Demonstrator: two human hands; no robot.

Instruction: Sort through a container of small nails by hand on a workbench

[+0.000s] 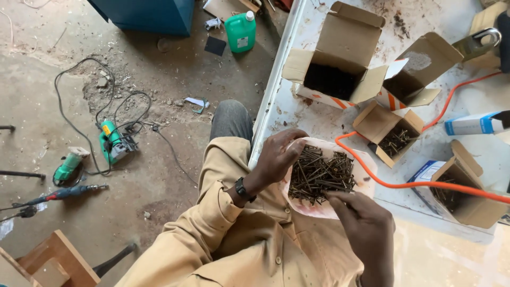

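Item: a heap of dark screws (pixel 321 172), held in a shallow pale paper tray (pixel 366 166) at the near edge of a white worktable (pixel 297 114).

Position: the tray is supported at its left rim by the left hand (pixel 276 157), whose fingers are curled over the edge in a grip. The right hand (pixel 366 231) is brought in from the near side, its fingertips set against the near edge of the heap; whether a screw is pinched there cannot be told. The heap lies between the two hands, right of the left hand and just beyond the right. The right hand's fingertips are nearer to the screws themselves.

Appearance: long, slim, dark-brown screws, tangled, most lying roughly left to right.

Surroundings: an orange cable (pixel 425 183) is run behind the tray. Open cardboard boxes (pixel 340 69) stand farther off, and one small box of screws (pixel 390 135) sits to the right. On the floor to the left, a green power tool (pixel 114 143) and a green jug (pixel 240 32) are seen.
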